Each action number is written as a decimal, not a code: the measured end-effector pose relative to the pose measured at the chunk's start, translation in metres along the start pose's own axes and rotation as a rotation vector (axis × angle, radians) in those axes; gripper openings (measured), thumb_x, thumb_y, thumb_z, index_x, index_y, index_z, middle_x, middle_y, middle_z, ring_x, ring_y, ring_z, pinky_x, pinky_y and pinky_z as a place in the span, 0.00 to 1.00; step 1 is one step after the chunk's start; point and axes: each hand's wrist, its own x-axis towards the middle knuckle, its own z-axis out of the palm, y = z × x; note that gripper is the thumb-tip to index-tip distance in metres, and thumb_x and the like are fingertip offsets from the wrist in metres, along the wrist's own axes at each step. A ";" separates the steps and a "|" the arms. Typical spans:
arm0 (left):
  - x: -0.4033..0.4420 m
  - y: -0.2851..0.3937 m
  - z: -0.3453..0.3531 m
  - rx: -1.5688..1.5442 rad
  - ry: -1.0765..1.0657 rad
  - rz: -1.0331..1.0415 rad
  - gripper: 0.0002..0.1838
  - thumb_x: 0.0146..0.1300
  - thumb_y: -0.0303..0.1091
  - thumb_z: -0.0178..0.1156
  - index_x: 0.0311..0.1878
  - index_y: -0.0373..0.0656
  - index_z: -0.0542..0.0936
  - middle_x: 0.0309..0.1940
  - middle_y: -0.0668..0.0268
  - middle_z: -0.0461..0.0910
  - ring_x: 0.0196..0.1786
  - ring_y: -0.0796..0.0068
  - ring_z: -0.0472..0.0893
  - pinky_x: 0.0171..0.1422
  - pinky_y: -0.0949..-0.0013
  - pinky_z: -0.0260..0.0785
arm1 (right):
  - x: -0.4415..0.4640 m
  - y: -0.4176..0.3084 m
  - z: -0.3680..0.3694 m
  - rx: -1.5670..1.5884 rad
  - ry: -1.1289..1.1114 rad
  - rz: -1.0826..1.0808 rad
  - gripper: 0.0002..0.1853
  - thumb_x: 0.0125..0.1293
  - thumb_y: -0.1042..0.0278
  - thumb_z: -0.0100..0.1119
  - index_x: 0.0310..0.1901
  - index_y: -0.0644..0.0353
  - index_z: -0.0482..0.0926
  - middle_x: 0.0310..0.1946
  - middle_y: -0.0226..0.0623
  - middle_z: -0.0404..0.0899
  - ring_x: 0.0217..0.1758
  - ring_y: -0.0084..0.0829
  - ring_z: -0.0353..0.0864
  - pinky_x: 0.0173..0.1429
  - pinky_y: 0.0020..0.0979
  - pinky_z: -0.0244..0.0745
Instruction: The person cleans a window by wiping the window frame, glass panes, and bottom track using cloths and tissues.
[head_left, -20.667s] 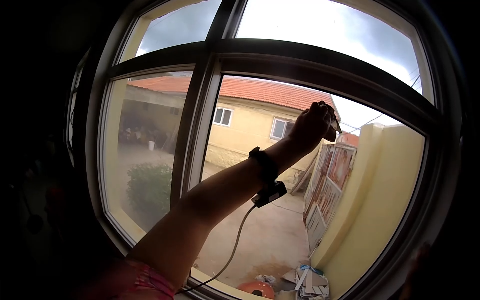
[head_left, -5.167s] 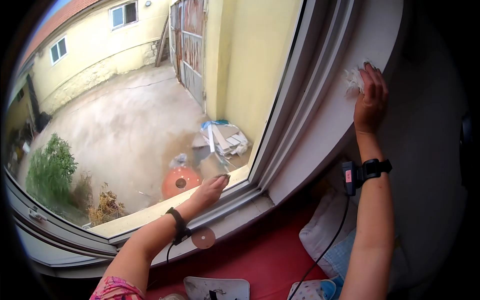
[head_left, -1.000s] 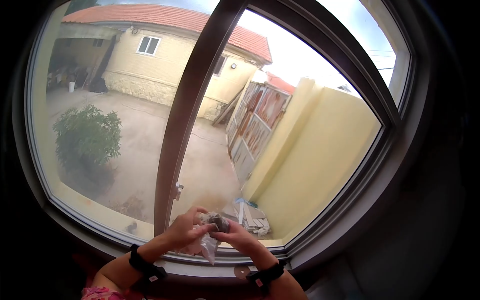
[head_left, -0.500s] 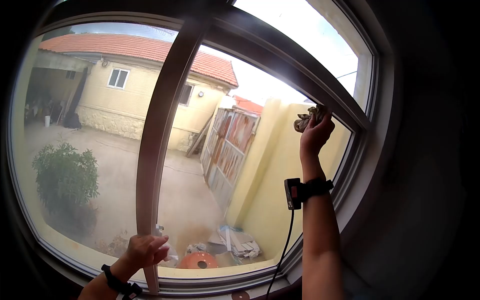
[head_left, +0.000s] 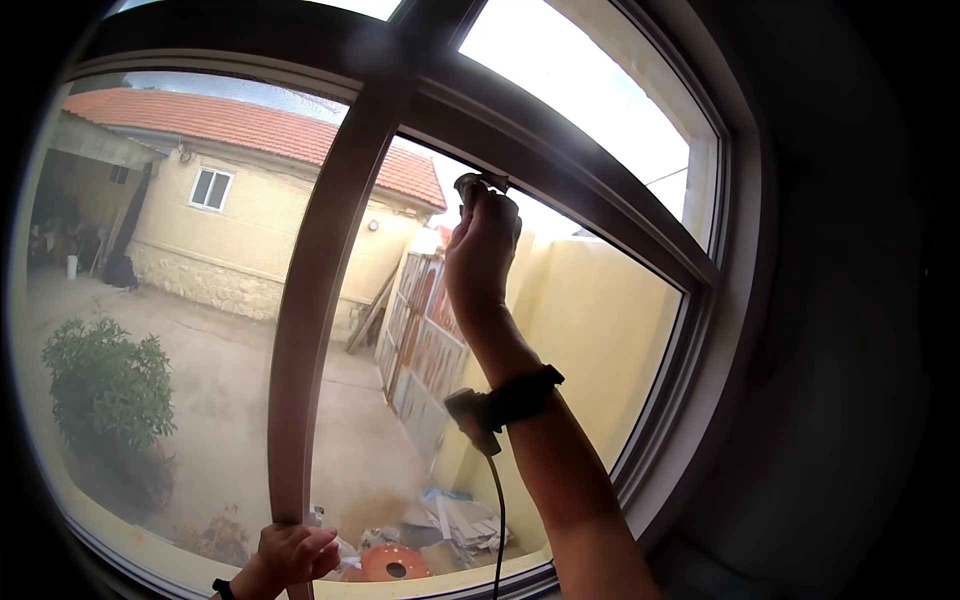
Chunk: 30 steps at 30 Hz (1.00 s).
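Observation:
My right hand [head_left: 486, 235] is raised to the top of the right window pane, closed around a dark crumpled cloth [head_left: 467, 184]. The cloth is at the glass just under the horizontal frame bar [head_left: 560, 180]. Low on the vertical window bar [head_left: 318, 290], my left hand [head_left: 290, 553] has its fingers curled, with some pale material showing beside them. What that hand holds, if anything, I cannot make out. A black strap with a small box and a cable [head_left: 497, 515] is on my right wrist.
Through the glass are a green bush [head_left: 108, 385], a yellow building [head_left: 250, 225] with a red tiled roof, a rusty metal gate [head_left: 425, 350] and a yellow wall [head_left: 600, 330]. Below lie an orange round object [head_left: 395, 563] and a pile of boards [head_left: 465, 522]. The wall at right is dark.
My right hand with the cloth has moved left along the top of the pane from its upper right corner. A second ago both hands were together low down, holding the cloth. The view has shifted slightly.

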 end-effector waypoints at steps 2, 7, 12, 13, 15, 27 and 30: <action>-0.001 0.002 -0.001 0.018 0.003 0.001 0.19 0.51 0.34 0.64 0.47 0.48 0.71 0.21 0.75 0.74 0.21 0.77 0.76 0.24 0.73 0.67 | -0.006 -0.042 0.014 0.092 -0.086 -0.039 0.11 0.62 0.79 0.51 0.47 0.61 0.75 0.40 0.46 0.72 0.45 0.45 0.72 0.51 0.41 0.69; 0.001 0.000 0.002 0.022 0.015 0.012 0.18 0.51 0.33 0.64 0.45 0.48 0.72 0.21 0.75 0.73 0.21 0.77 0.76 0.24 0.73 0.67 | -0.019 -0.038 0.006 0.126 -0.243 -0.154 0.13 0.60 0.85 0.49 0.46 0.62 0.71 0.45 0.47 0.67 0.50 0.46 0.68 0.49 0.40 0.72; 0.003 0.000 0.000 -0.002 0.013 0.006 0.18 0.51 0.31 0.65 0.45 0.47 0.72 0.22 0.75 0.73 0.22 0.76 0.77 0.25 0.73 0.68 | 0.024 -0.009 -0.009 0.184 -0.132 0.024 0.10 0.57 0.83 0.53 0.40 0.63 0.77 0.38 0.43 0.74 0.43 0.44 0.73 0.48 0.40 0.70; 0.003 0.002 0.000 -0.015 0.012 0.019 0.17 0.51 0.31 0.65 0.45 0.47 0.72 0.22 0.74 0.73 0.22 0.75 0.77 0.25 0.73 0.69 | 0.021 -0.012 -0.005 0.135 -0.129 -0.053 0.10 0.57 0.82 0.54 0.41 0.62 0.76 0.40 0.44 0.74 0.44 0.45 0.73 0.48 0.41 0.70; 0.006 0.003 -0.004 -0.034 -0.021 0.002 0.17 0.51 0.30 0.65 0.45 0.47 0.72 0.23 0.74 0.73 0.22 0.75 0.77 0.26 0.73 0.69 | 0.021 -0.025 0.011 0.158 -0.148 -0.256 0.12 0.56 0.82 0.55 0.43 0.62 0.75 0.43 0.45 0.72 0.44 0.46 0.73 0.49 0.43 0.71; 0.014 0.012 -0.016 -0.072 -0.028 -0.027 0.18 0.52 0.27 0.64 0.46 0.42 0.71 0.25 0.68 0.78 0.24 0.71 0.79 0.28 0.71 0.72 | -0.217 -0.128 -0.052 0.238 -0.563 -0.048 0.18 0.56 0.81 0.55 0.50 0.68 0.74 0.44 0.39 0.72 0.41 0.37 0.73 0.47 0.29 0.75; 0.020 0.018 -0.023 -0.090 -0.031 -0.029 0.16 0.55 0.28 0.63 0.46 0.42 0.70 0.27 0.65 0.79 0.25 0.68 0.80 0.28 0.69 0.73 | -0.299 -0.151 -0.099 0.266 -0.734 -0.208 0.15 0.57 0.75 0.57 0.48 0.65 0.78 0.48 0.35 0.72 0.44 0.30 0.74 0.50 0.24 0.75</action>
